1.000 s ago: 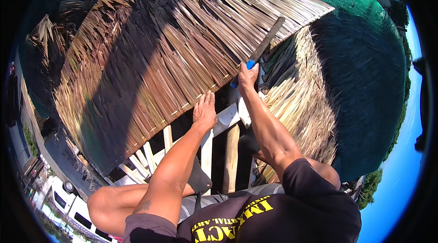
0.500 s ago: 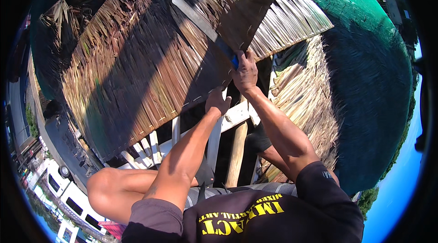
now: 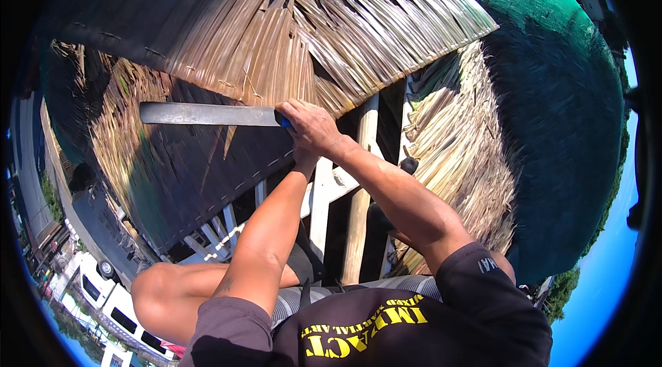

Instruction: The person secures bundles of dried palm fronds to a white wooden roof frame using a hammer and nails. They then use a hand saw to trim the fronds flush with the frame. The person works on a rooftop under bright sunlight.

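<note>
machete (image 3: 210,114): now points left | upper thatch panel (image 3: 186,32): swung leftward

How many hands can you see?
2. The right hand grips the knife; the left hand is just below the right in the picture, mostly hidden.

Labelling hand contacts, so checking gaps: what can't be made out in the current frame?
- Left hand fingers: head view, hidden behind the right hand; can't tell what they touch.
- Most of the knife's blue handle: head view, covered by the right hand.
- Upper thatch panel's far end: head view, cut off by the top edge.
- Space beside the wooden pole: head view, lost in shadow.
</note>
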`<state>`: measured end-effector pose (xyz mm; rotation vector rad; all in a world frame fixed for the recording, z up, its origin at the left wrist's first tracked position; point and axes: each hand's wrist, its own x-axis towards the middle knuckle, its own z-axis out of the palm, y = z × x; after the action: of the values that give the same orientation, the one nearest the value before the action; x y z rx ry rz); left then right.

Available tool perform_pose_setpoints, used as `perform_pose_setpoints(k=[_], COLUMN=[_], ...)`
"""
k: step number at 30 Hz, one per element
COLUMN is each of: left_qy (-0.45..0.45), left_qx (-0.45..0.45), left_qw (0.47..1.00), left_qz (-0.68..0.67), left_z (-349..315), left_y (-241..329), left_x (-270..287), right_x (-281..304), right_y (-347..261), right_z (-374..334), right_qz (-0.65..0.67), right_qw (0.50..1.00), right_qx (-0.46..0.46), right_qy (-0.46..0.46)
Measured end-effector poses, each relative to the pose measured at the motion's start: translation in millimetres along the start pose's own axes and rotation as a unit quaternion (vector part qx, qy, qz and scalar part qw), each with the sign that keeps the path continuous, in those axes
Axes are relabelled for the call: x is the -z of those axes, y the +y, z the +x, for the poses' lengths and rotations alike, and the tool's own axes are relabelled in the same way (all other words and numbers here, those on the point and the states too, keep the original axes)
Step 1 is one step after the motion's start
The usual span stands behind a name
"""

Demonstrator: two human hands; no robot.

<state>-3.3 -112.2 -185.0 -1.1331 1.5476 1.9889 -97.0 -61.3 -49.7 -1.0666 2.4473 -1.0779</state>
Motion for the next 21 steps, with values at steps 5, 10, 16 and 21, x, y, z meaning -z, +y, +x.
perform_pose_setpoints(k=[5, 10, 16, 21], left_qy=[0.121, 0.169, 0.224, 0.215], left_qx=[0.069, 0.107, 0.229, 0.239], left_qw=[0.990, 0.963, 0.921, 0.918], left_qz=[-0.005, -0.183, -0.223, -0.233], left_z=[-10.4, -7.7, 17.8, 15.7], left_y=[-2.6, -18.5, -15.6, -10.7], left_x=[30.6, 50.6, 56.9, 59.7], right_x=[48.2, 149.8, 163.2, 132.0], right_y=[9.5, 68.1, 133.2, 187.9], right_z=[-82.0, -177.5, -192.9, -192.5], right_qz=[0.038, -0.222, -0.228, -0.146], right_qw=[0.979, 0.913, 0.912, 0.931], right_qx=[-0.202, -0.283, -0.147, -0.118], right_qy=[-0.017, -0.193, -0.308, -0.314])
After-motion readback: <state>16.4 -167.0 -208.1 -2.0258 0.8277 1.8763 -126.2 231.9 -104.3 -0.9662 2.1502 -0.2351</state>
